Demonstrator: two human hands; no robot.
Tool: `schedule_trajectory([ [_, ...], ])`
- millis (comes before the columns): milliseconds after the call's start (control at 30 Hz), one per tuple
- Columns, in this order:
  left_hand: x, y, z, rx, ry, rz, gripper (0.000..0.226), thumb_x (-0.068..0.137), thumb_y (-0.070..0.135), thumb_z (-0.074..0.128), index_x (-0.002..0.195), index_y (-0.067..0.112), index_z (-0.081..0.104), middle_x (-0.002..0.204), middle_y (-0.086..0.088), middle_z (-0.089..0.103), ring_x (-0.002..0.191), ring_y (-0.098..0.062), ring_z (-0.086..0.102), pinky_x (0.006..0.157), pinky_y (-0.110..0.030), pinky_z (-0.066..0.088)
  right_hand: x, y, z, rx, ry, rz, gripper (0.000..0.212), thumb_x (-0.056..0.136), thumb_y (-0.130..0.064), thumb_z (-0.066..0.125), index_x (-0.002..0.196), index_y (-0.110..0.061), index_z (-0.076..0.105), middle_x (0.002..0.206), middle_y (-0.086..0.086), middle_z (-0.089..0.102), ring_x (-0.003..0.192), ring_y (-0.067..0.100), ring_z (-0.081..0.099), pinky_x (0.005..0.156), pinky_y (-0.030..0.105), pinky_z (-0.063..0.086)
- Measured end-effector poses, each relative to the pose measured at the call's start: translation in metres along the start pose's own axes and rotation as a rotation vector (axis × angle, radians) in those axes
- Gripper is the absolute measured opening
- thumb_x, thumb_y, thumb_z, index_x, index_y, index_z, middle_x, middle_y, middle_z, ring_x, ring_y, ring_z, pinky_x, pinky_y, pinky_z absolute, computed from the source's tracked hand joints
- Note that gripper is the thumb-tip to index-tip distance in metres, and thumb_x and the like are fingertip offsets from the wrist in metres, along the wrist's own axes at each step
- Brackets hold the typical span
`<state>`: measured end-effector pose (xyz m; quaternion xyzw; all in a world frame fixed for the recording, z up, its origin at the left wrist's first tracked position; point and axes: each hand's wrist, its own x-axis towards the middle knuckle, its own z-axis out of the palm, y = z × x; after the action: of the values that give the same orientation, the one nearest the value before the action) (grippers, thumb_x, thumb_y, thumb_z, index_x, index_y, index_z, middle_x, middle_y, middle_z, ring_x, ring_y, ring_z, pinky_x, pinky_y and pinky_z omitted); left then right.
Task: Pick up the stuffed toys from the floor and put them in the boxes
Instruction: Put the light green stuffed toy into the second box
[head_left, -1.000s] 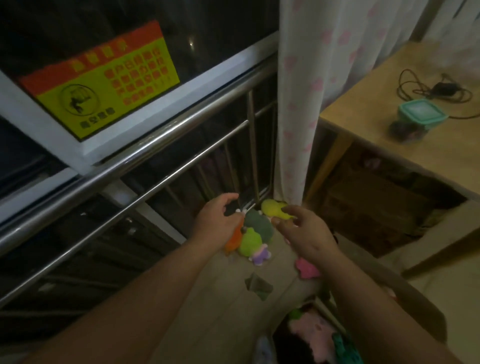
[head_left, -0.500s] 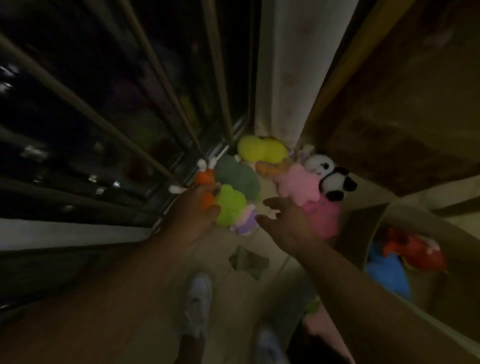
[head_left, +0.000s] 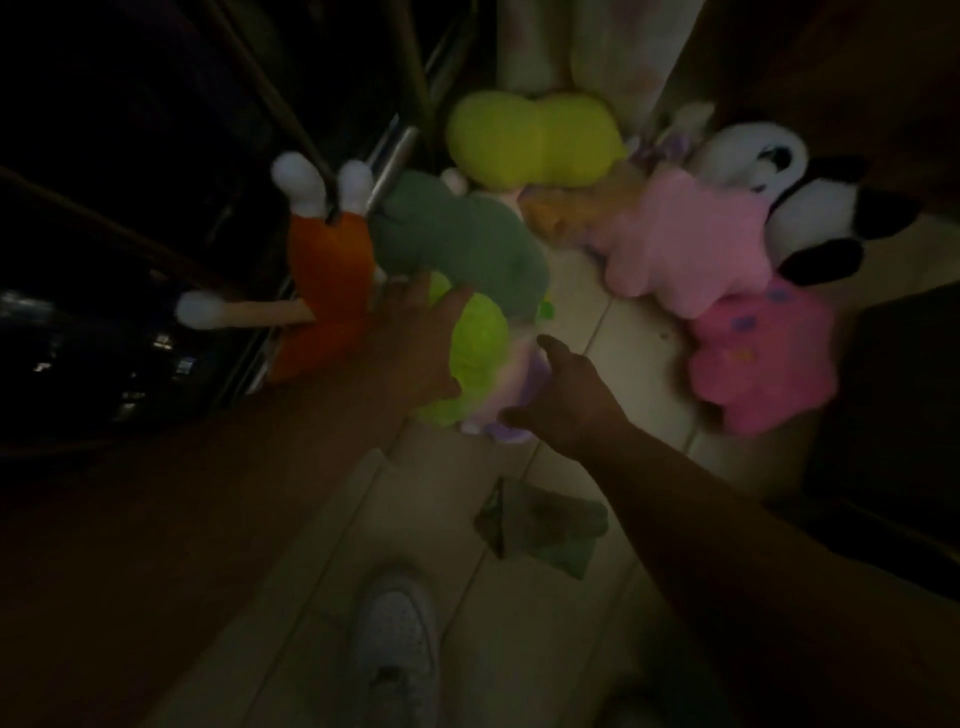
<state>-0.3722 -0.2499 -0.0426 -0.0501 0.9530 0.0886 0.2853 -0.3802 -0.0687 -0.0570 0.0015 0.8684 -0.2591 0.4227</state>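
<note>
Lime toy (head_left: 480, 356) against left fingers (head_left: 413, 304)

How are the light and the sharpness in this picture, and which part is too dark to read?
Head view: dim light, best on the pale tiled floor. Head view: motion blur smears the lime-green plush toy, the black-and-white plush panda, the left hand and the right hand. Head view: the metal railing at left is nearly black.
</note>
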Motion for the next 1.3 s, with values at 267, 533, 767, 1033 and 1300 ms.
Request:
schedule_trajectory([
  [267,0.019,0.009,0.016,-0.012,-0.001,-0.025,0.114,0.06,0.037,0.085,0.149,0.035,0.012,0.152,-0.021,0.008,0.13,-0.047,0.031,0.103,-0.046,0.033,0.046,0.006,0.026,0.077,-0.015,0.017,0.123,0.021,-0.04,0.09,0.13,-0.036,0.034,0.116,0.001,0.057,0.093,0.025,0.067,0.065,0.042,0.06],
  [533,-0.025,0.029,0.015,-0.048,0.137,0.017,0.096,0.052,0.033,0.082,0.136,0.031,0.035,0.131,-0.018,0.032,0.113,-0.039,0.042,0.096,-0.041,0.037,-0.004,0.015,0.0,-0.106,-0.019,0.082,0.076,0.06,-0.032,0.081,0.127,-0.024,0.046,0.118,0.008,0.054,0.107,0.029,0.056,0.095,0.045,0.048],
  [767,-0.081,0.066,-0.062,-0.145,0.216,-0.023,0.096,0.054,0.035,0.081,0.137,0.033,0.034,0.138,-0.016,0.027,0.12,-0.041,0.036,0.1,-0.047,0.037,-0.084,-0.007,-0.073,-0.131,0.152,-0.02,0.072,0.061,-0.025,0.075,0.128,-0.028,0.048,0.105,0.009,0.045,0.099,0.038,0.054,0.085,0.036,0.047],
  [1033,-0.161,0.121,-0.206,-0.298,0.348,-0.061,0.096,0.057,0.029,0.083,0.141,0.029,0.036,0.141,-0.017,0.025,0.123,-0.039,0.035,0.1,-0.041,0.035,-0.187,-0.06,-0.195,-0.044,0.242,-0.179,0.081,0.049,-0.027,0.06,0.129,-0.025,0.048,0.114,0.014,0.061,0.103,0.039,0.058,0.089,0.045,0.051],
  [1300,-0.294,0.19,-0.326,-0.495,0.346,-0.087,0.113,0.047,0.035,0.073,0.147,0.039,0.021,0.148,-0.013,0.023,0.134,-0.032,0.032,0.106,-0.035,0.033,-0.349,-0.1,-0.305,-0.109,0.282,-0.208,0.059,0.069,-0.018,0.065,0.126,-0.029,0.053,0.115,0.007,0.061,0.104,0.03,0.06,0.089,0.036,0.051],
])
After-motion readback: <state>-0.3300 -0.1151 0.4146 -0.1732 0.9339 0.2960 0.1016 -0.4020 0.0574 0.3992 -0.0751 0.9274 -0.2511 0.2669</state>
